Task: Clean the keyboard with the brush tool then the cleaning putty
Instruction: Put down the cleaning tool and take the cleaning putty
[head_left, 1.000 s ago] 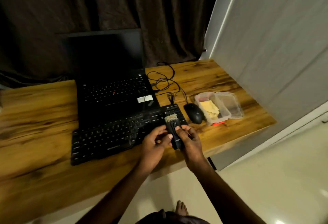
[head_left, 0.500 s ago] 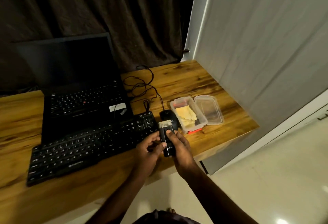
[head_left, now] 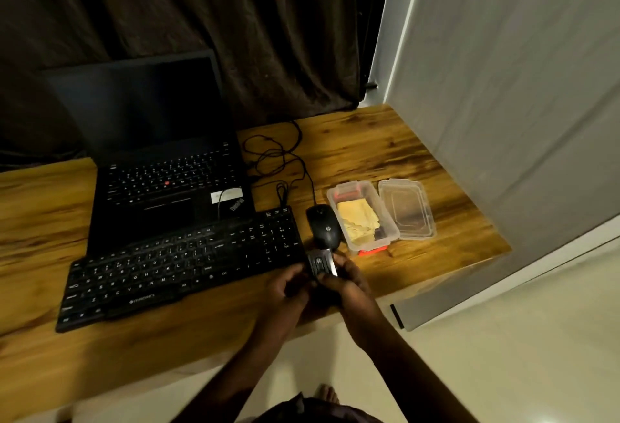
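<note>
Both hands are at the near table edge, just off the right end of the long black plastic external keyboard (head_left: pixel 181 265). The left hand (head_left: pixel 288 288) and right hand (head_left: pixel 349 285) both have fingers curled around the small black brush tool (head_left: pixel 320 266), pinching it from either side. The tool sits upright between them, just in front of the black rounded mouse (head_left: pixel 322 226). I can't tell whether the bristles are out, since the top end is dark and blurred. The step in hand looks like readying the brush. To do it well, get the bristles fully exposed, move the tool to one hand, steady the keyboard with the other, then sweep along the gaps between key rows from one end to the other, flicking debris off the board and away from the open black laptop (head_left: pixel 167 187). The pale yellow cleaning putty (head_left: pixel 357 221) lies untouched in the clear plastic rectangular box (head_left: pixel 384 218) right of the mouse, with the clear lid (head_left: pixel 407 209) beside it (putty comes second, so leave it). Readable writing is "ZEBRONICS" on the keyboard's front edge, "ThinkPad" on the laptop palm rest and "hp" on the mouse. The white sticker (head_left: pixel 226 195) on the laptop is unreadable.
</note>
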A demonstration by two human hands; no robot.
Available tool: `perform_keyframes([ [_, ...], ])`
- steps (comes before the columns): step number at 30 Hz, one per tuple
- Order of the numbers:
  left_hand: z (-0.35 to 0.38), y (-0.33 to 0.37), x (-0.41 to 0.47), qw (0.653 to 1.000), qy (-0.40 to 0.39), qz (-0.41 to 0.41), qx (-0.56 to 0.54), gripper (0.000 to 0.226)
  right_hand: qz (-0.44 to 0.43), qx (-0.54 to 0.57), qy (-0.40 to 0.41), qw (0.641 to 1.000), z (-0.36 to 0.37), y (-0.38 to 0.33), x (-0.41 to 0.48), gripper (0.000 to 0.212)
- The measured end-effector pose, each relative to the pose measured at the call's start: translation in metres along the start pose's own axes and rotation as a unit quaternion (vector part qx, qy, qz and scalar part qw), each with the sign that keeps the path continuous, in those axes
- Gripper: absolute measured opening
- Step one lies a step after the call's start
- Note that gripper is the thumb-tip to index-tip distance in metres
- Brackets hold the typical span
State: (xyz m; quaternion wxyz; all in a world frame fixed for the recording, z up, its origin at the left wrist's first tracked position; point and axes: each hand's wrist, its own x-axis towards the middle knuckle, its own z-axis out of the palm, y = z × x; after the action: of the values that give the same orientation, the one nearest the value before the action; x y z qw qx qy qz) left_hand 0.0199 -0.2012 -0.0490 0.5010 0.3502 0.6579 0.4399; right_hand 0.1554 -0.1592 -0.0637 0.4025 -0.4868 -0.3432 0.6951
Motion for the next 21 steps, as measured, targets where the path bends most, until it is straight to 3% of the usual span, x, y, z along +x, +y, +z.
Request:
perform_keyframes([
  [5, 0.012, -0.002, -0.004, 0.999, -0.047, -0.013, -0.015, 0.034, -0.088, -0.197, 0.083, 0.973, -0.025, -0.001, 0.003, 0.019],
  [10, 0.025, 0.005, 0.0, 0.998, -0.056, 0.011, -0.01, 0.025, -0.153, -0.309, 0.072, 0.936, -0.033, 0.006, 0.013, 0.02],
  [13, 0.03, 0.004, 0.005, 0.999, -0.046, 0.014, -0.009, 0.024, -0.229, -0.44, 0.081, 0.864, -0.036, 0.011, 0.015, 0.048],
  [15, 0.032, 0.001, 0.005, 0.999, -0.039, 0.013, -0.009, 0.025, -0.243, -0.513, 0.081, 0.819, -0.04, 0.012, 0.018, 0.051],
  [19, 0.034, -0.005, 0.002, 0.998, -0.059, 0.008, -0.002, 0.047, -0.287, -0.492, 0.048, 0.82, -0.053, 0.007, 0.022, 0.034],
  [21, 0.036, -0.005, -0.001, 0.997, -0.074, 0.013, 0.002, 0.045, -0.335, -0.486, 0.033, 0.807, -0.06, 0.003, 0.021, 0.028],
])
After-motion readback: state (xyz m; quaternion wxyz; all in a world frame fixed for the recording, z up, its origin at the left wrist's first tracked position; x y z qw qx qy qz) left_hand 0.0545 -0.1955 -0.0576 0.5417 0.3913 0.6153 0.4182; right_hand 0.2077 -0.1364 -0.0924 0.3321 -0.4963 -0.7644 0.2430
